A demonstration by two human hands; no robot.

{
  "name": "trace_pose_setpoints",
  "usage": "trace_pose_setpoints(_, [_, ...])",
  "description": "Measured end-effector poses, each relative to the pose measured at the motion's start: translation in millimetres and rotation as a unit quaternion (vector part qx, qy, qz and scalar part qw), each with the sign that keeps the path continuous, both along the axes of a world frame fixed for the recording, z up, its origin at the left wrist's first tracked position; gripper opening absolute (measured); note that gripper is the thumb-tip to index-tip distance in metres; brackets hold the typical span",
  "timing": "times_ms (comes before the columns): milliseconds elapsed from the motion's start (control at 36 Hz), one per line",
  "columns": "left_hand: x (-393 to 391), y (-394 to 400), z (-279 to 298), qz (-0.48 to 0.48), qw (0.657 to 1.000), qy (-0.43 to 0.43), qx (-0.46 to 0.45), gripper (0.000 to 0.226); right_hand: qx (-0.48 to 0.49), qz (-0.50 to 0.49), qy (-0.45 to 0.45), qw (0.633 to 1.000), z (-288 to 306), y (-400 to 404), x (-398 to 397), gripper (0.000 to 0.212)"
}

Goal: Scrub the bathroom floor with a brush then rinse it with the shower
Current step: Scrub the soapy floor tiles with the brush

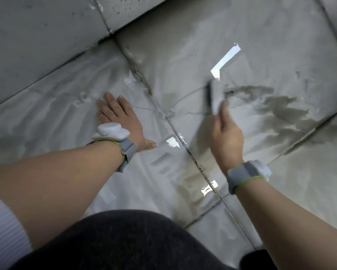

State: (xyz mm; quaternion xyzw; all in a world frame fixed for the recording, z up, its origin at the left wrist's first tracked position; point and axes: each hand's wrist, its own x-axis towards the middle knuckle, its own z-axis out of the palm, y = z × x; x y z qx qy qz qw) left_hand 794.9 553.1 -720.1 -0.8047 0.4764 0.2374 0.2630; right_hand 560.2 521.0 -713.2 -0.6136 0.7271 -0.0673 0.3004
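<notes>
right hand (227, 137) grips the brush (215, 96), bristles on the wet floor (183, 55) just ahead of its knuckles (blurred); left hand (119, 118) presses flat, fingers spread. scrubbing underway, rinsing looks undone.

A single head-worn wide-angle view is given, aimed steeply down and forward at the wet tiled floor (183, 61), seen close from above the person's knee (124, 242)
</notes>
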Motion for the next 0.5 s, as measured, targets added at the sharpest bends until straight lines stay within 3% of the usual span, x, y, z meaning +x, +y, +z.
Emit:
trace_pose_setpoints(56, [-0.3, -0.1, 0.6, 0.001, 1.0, -0.001, 0.0, 0.171, 0.013, 0.171, 0.012, 0.985, 2.7, 19.3, 16.3, 0.055])
trace_pose_setpoints(111, [0.1, 0.4, 2.4, 0.005, 1.0, 0.0, -0.003, 0.171, 0.008, 0.235, 0.034, 0.971, -0.7, 21.2, 12.3, 0.055])
trace_pose_setpoints(222, [-0.1, 0.2, 4.8, 0.001, 1.0, 0.005, 0.004, 0.169, -0.006, -0.034, 0.028, 0.999, -6.9, -11.3, -9.3, 0.052])
trace_pose_setpoints(278, [-1.5, -1.1, 6.0, 0.001, 1.0, 0.001, 0.006, 0.169, -0.002, -0.007, 0.04, 0.999, -2.1, -6.0, -2.0, 0.054])
trace_pose_setpoints(333, [-2.2, -1.3, 7.3, 0.003, 1.0, 0.0, 0.008, 0.169, 0.013, 0.139, 0.031, 0.99, 3.5, 8.9, 10.8, 0.056])
trace_pose_setpoints(389, [-1.4, -0.3, 7.7, 0.004, 1.0, 0.0, 0.007, 0.169, 0.013, 0.202, 0.049, 0.978, 3.0, 6.7, 8.6, 0.055])
trace_pose_setpoints(500, [1.1, 1.6, 7.2, 0.003, 1.0, 0.002, 0.005, 0.168, -0.007, -0.008, 0.04, 0.999, -5.3, -29.5, 0.4, 0.052])
